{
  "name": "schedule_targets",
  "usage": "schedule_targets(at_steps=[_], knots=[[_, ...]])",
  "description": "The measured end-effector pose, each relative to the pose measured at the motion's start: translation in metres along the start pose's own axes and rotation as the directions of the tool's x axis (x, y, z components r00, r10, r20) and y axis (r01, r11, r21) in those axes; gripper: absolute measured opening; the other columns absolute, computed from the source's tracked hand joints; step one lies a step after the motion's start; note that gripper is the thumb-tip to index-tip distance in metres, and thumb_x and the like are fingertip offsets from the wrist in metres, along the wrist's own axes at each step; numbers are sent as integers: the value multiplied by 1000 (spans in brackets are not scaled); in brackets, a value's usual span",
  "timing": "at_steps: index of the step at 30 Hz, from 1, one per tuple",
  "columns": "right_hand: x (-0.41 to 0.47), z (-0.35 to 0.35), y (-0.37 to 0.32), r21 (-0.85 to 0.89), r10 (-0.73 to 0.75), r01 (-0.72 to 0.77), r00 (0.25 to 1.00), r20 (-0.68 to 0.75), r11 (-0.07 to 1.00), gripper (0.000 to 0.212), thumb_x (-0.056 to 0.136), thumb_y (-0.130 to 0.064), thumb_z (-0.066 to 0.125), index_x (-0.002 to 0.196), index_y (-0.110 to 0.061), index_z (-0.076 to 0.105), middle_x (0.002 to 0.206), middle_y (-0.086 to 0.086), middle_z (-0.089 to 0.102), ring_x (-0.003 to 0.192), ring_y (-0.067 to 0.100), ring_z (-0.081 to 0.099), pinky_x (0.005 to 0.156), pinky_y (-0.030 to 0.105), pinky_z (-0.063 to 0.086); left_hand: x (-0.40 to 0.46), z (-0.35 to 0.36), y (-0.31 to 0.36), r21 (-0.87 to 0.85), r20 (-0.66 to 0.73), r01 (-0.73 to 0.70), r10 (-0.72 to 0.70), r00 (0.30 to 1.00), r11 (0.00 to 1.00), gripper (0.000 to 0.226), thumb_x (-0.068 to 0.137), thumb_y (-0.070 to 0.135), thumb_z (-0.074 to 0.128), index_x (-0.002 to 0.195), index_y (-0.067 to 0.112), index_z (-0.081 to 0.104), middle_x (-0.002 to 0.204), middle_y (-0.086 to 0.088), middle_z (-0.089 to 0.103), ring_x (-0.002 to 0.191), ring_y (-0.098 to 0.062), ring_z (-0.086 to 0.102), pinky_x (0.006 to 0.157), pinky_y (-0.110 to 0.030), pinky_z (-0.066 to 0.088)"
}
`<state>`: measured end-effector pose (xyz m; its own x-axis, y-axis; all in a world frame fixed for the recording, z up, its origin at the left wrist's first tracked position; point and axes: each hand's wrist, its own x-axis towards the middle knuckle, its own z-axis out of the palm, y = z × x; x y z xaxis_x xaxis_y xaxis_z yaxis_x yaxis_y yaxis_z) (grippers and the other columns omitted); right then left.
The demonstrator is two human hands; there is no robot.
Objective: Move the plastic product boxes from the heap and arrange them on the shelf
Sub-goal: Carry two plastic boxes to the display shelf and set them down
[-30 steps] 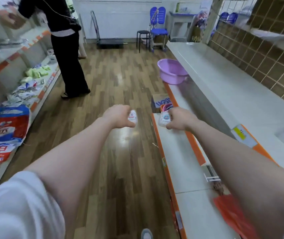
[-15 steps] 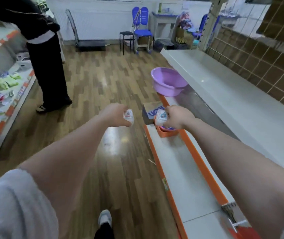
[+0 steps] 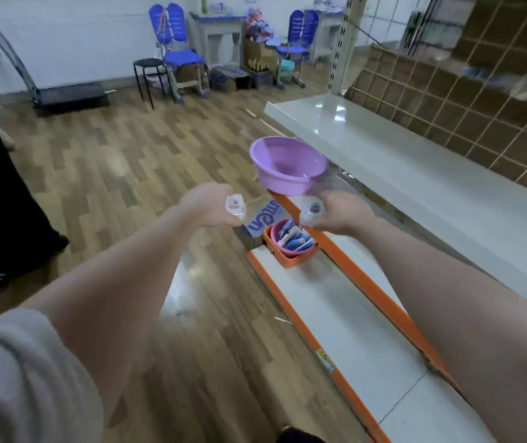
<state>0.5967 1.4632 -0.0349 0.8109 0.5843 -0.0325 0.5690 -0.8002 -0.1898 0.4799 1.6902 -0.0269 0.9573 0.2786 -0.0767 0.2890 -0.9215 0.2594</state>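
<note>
A cardboard carton [image 3: 260, 219] on the floor, at the twelve o'clock end of the low shelf, bore large blue letters, seen upside down, which possibly read "uien"; labels on the two small boxes were too blurred.

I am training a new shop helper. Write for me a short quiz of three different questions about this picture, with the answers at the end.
1. True or false: the left hand is empty.
2. Which container stands on the lower shelf under the right hand?
A. orange tub with small packets
B. blue bucket
C. wire basket
3. Fill in: the purple basin sits partly under the ____ shelf.

Key
1. False; it grips a small clear plastic box, and the right hand holds another clear plastic box.
2. A
3. upper
</note>
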Motion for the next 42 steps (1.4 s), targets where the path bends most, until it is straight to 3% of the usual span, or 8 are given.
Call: schedule_targets(at_steps=[5, 10, 14, 20, 28, 32, 39, 42], knots=[[32, -15, 8, -20, 76, -77, 996, -54, 997, 48, 76, -46, 59, 113, -15, 58, 113, 10, 61, 104, 28, 57, 76, 28, 41, 48, -10, -8, -9, 14, -90, 90, 996, 996, 34, 73, 37, 70, 96, 16, 56, 90, -1, 61, 85, -23, 61, 68, -36, 53], [77, -25, 23, -50, 132, -137, 986, -102, 989, 50, 79, -51, 57, 111, -13, 55, 113, 12, 58, 104, 31, 56, 73, 28, 36, 103, -17, -8, -24, 10, -157, 157, 988, 987, 29, 73, 39, 69, 78, 24, 45, 82, 2, 55, 81, -22, 56, 61, -30, 43], [123, -36, 41, -67, 144, -154, 981, -132, 986, 49, 77, -48, 59, 108, -9, 54, 112, 15, 57, 103, 33, 55, 71, 29, 34, 162, -31, -5, 7, -29, -210, 211, 977, 978, 35, 72, 44, 70, 93, 18, 57, 91, 0, 60, 86, -22, 57, 71, -36, 49], [198, -61, 78, -25, 222, -226, 969, -108, 974, 23, 77, -30, 57, 88, -14, 45, 94, 9, 56, 82, 28, 52, 58, 27, 32, 261, -59, 11, -30, -14, -270, 269, 963, 962, 44, 70, 41, 72, 108, 23, 59, 101, 2, 63, 96, -22, 58, 83, -40, 50], [252, -77, 125, -12, 332, -334, 941, -69, 943, 15, 73, -23, 55, 83, -15, 47, 80, 2, 51, 74, 23, 53, 49, 26, 31, 360, -76, 42, -22, -10, -370, 370, 929, 929, 39, 71, 41, 73, 95, 15, 55, 88, 2, 57, 85, -22, 54, 68, -33, 42], [263, -82, 142, -4, 389, -391, 917, -83, 920, 15, 73, -24, 55, 78, -19, 42, 74, -3, 44, 66, 16, 47, 47, 25, 27, 403, -70, 65, -26, 20, -426, 426, 904, 904, 70, 74, 43, 73, 135, 19, 46, 128, -1, 54, 118, -22, 50, 92, -29, 41], [285, -80, 157, -1, 524, -526, 847, -90, 851, 14, 75, -29, 51, 76, -23, 38, 78, -4, 44, 63, 11, 43, 48, 25, 26, 472, -53, 95, -57, 71, -559, 562, 824, 827, 78, 75, 43, 73, 141, 20, 40, 142, 2, 45, 129, -18, 43, 99, -26, 35], [302, -82, 158, 35, 588, -588, 799, -127, 808, 23, 75, -36, 49, 90, -19, 48, 87, -1, 51, 65, 15, 47, 50, 26, 31, 508, -52, 99, -55, 88, -614, 616, 782, 787, 77, 77, 43, 72, 142, 20, 38, 144, 2, 44, 130, -19, 42, 102, -29, 36]])
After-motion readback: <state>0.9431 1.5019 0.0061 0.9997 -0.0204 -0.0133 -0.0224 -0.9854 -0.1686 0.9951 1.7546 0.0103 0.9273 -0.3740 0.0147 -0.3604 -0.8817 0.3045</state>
